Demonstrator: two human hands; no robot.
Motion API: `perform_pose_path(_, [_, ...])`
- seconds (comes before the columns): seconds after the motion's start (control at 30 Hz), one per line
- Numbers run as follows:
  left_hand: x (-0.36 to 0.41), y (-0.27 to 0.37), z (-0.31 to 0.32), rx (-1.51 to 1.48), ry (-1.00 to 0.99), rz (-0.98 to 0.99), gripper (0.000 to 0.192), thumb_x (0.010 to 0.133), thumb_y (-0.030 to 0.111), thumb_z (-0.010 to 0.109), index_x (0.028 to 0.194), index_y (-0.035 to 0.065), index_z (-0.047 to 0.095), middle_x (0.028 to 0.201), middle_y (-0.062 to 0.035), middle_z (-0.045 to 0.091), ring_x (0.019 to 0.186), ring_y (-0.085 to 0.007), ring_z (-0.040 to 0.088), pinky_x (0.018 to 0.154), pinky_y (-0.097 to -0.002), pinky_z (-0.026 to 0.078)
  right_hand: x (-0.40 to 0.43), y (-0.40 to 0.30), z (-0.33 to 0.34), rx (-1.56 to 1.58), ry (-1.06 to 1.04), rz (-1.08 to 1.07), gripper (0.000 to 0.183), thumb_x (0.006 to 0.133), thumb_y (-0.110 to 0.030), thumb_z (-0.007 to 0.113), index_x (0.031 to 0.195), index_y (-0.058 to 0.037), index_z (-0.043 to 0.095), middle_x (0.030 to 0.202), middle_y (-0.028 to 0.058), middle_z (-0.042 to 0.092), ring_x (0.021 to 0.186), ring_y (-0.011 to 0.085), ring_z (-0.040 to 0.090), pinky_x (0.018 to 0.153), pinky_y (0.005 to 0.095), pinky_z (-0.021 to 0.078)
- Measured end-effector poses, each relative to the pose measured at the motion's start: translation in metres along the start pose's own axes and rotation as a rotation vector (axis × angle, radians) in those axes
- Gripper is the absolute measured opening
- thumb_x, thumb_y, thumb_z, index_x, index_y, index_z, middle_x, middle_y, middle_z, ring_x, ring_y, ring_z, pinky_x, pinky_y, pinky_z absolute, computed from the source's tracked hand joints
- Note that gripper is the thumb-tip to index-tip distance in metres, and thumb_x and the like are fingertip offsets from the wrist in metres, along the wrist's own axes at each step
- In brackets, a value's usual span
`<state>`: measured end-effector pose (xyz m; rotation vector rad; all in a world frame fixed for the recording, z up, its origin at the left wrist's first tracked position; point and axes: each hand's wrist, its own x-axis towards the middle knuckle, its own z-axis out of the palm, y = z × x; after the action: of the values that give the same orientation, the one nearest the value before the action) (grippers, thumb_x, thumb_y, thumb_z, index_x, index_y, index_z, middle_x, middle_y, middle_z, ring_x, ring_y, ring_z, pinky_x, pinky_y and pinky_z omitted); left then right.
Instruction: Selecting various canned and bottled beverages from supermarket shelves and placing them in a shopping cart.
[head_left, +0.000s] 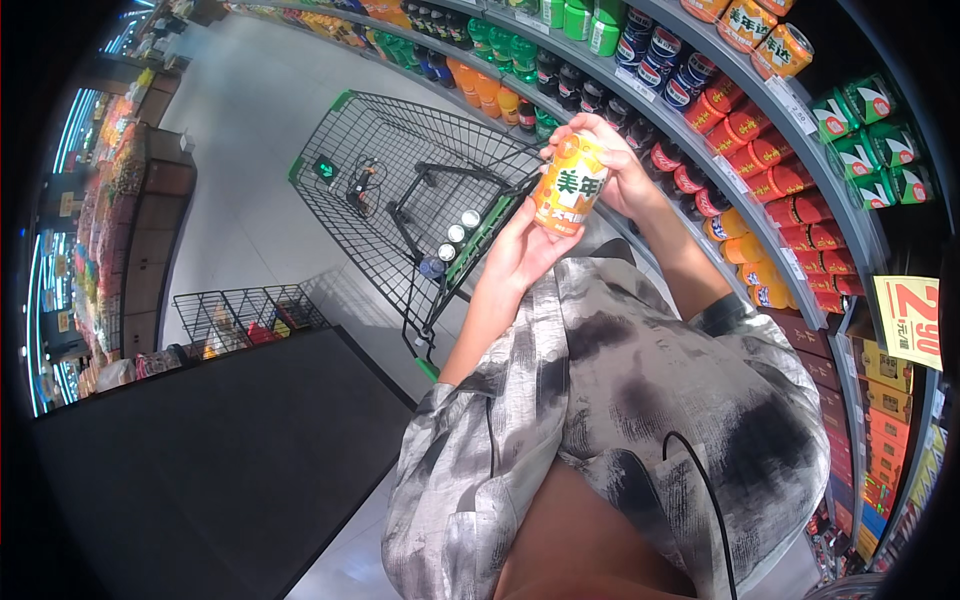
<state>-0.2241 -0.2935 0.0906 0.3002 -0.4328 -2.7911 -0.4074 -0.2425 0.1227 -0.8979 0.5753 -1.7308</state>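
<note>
An orange-and-yellow soda can (568, 184) is held between both hands, tilted a little, its printed side facing up to me. My left hand (534, 244) cups its lower end with the palm up. My right hand (619, 161) grips its upper end and right side. Beyond the hands stands a metal-mesh shopping cart (405, 105) with green corner pieces. Several cans (456, 233) with pale tops stand in a row at the cart's near end, beside its green bar. A dark cable coil (365, 184) lies farther along in the basket.
Curved shelves (675, 97) of drink cans and bottles run along the right, with a yellow price sign (909, 319) at the far right. A large black panel (217, 457) fills the lower left, beside a black wire rack (247, 319). A stocked display (112, 225) stands farther left.
</note>
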Motion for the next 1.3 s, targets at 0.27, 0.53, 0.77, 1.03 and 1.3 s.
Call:
perform_pose_path(0.27, [-0.001, -0.002, -0.002, -0.058, 0.027, 0.0, 0.058, 0.092, 0.044, 0.053, 0.135, 0.0077, 0.038, 0.132, -0.0141, 0.047, 0.119, -0.03, 0.05, 0.1, -0.0457, 0.044, -0.001, -0.016, 0.0, -0.326, -0.036, 0.054, 0.046, 0.092, -0.028, 0.045, 0.129, -0.0013, 0.039, 0.124, 0.0171, 0.052, 0.115, 0.0269, 0.053, 0.1, 0.0396, 0.0404])
perform_pose_path(0.53, [0.001, -0.002, -0.003, -0.125, 0.023, -0.035, 0.053, 0.097, 0.045, 0.042, 0.136, 0.0093, 0.038, 0.131, -0.0127, 0.05, 0.117, -0.026, 0.053, 0.097, -0.0433, 0.047, 0.003, -0.019, -0.003, -0.525, -0.064, 0.024, 0.062, 0.09, -0.047, 0.045, 0.132, -0.0011, 0.039, 0.123, 0.0164, 0.052, 0.116, 0.0221, 0.052, 0.098, 0.035, 0.0417])
perform_pose_path(0.77, [0.001, -0.002, -0.003, -0.087, 0.053, -0.036, 0.059, 0.09, 0.048, 0.055, 0.132, 0.0091, 0.041, 0.131, -0.013, 0.049, 0.119, -0.0282, 0.051, 0.096, -0.0429, 0.049, 0.002, -0.017, -0.004, -0.506, -0.081, -0.024, 0.05, 0.092, -0.035, 0.042, 0.126, 0.0022, 0.045, 0.119, 0.0142, 0.055, 0.115, 0.0208, 0.052, 0.1, 0.0344, 0.0383])
perform_pose_path(1.03, [0.001, -0.001, -0.005, -0.178, -0.019, -0.081, 0.053, 0.097, 0.046, 0.042, 0.136, 0.0099, 0.038, 0.131, -0.0131, 0.049, 0.116, -0.0256, 0.054, 0.094, -0.0433, 0.049, 0.001, -0.016, -0.002, -0.493, -0.044, -0.003, 0.05, 0.09, -0.034, 0.043, 0.124, 0.0029, 0.046, 0.117, 0.0138, 0.057, 0.113, 0.0207, 0.054, 0.099, 0.033, 0.0391])
perform_pose_path(1.3, [0.0, -0.001, -0.005, -0.175, -0.02, -0.088, 0.053, 0.097, 0.046, 0.041, 0.136, 0.0098, 0.038, 0.13, -0.0132, 0.05, 0.114, -0.0256, 0.054, 0.093, -0.0429, 0.05, 0.0, -0.019, 0.001, -0.452, -0.031, 0.006, 0.045, 0.089, -0.027, 0.041, 0.122, 0.0037, 0.047, 0.116, 0.0144, 0.057, 0.112, 0.0208, 0.054, 0.099, 0.0333, 0.0392])
